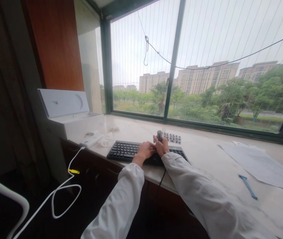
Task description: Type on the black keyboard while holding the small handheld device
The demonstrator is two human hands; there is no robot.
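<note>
both hands (153,149) rest upon the keyboard (126,150).

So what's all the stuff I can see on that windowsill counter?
keyboard: one, black, on the counter under both hands
loose keycaps: one small group, grey, just behind the keyboard
small grey object: one, grey, held upright in the right hand; too small to identify
white box: one, lid open, at the counter's left end
white cable: one, hanging off the counter's left edge
paper sheets: a few, white, on the right
blue tool: one, thin, near the papers
counter: one, pale stone, below the window
window: large, green frame, buildings and trees outside
left hand: one, white sleeve, on the keys
right hand: one, white sleeve, fingers around the grey object
</note>
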